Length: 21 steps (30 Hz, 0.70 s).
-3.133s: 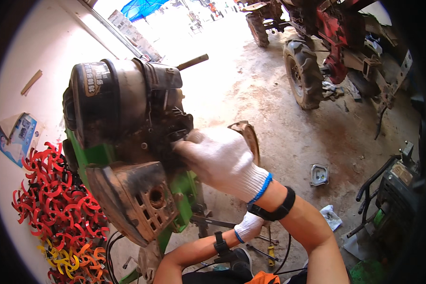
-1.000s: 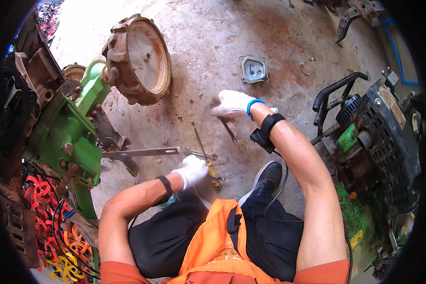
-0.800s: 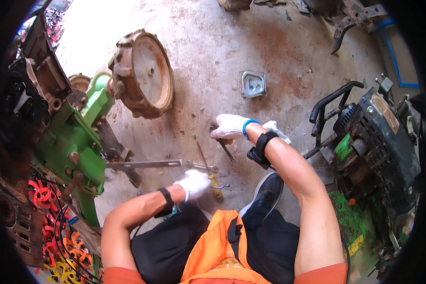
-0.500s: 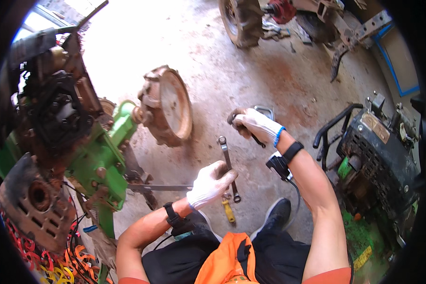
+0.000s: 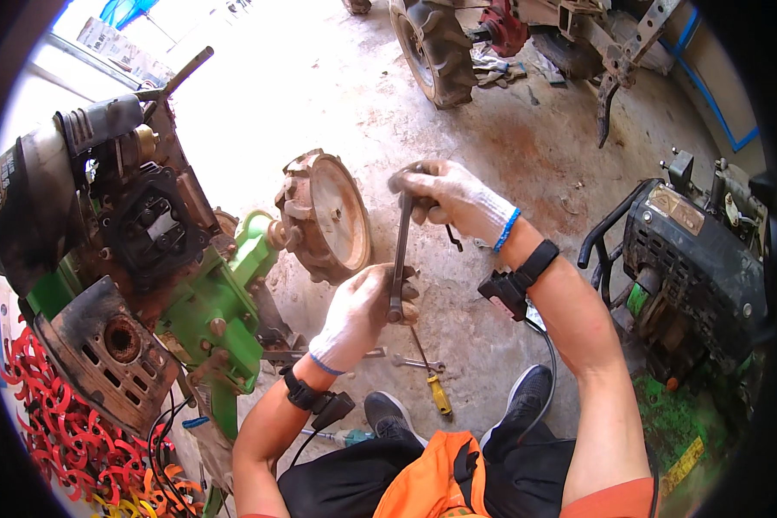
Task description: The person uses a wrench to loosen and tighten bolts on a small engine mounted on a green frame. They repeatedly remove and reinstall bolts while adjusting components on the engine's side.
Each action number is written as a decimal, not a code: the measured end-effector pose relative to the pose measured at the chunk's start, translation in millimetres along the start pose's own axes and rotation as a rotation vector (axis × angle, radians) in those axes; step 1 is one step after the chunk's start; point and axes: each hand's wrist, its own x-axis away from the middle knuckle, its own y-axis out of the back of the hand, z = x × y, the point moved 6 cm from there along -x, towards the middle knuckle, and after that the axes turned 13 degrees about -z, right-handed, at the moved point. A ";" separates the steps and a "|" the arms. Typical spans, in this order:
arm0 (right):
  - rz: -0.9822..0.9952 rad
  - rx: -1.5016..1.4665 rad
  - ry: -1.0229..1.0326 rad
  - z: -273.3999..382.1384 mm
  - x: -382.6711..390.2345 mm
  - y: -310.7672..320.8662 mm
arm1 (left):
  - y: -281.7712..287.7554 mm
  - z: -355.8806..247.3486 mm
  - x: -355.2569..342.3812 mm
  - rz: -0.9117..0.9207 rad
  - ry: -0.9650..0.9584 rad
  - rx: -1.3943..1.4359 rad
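green machine [image 5: 207,315] crowding the left, black engine [image 5: 695,268] on the right, yellow screwdriver [image 5: 440,395] on the near floor [image 5: 483,345]. right hand [image 5: 449,194] is curled round the dark wrench's [image 5: 401,250] far end; near end's against the left hand [image 5: 358,315], can't tell how closed.

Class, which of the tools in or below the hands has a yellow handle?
The thin-shafted tool on the floor between the shoes; the small wrench beside it is grey, the long wrench in the left hand dark.
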 end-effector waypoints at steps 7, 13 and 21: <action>0.015 -0.146 0.076 10.9 -10.0 9.9 | -4.2 -23.5 14.0 0.014 -0.087 0.056; 0.228 -0.125 0.074 6.1 -1.8 19.6 | 12.4 -76.9 23.2 -0.306 -0.427 0.117; 0.507 0.297 0.036 -5.9 15.2 -29.7 | 1.8 -120.2 48.5 -0.378 -0.635 -0.067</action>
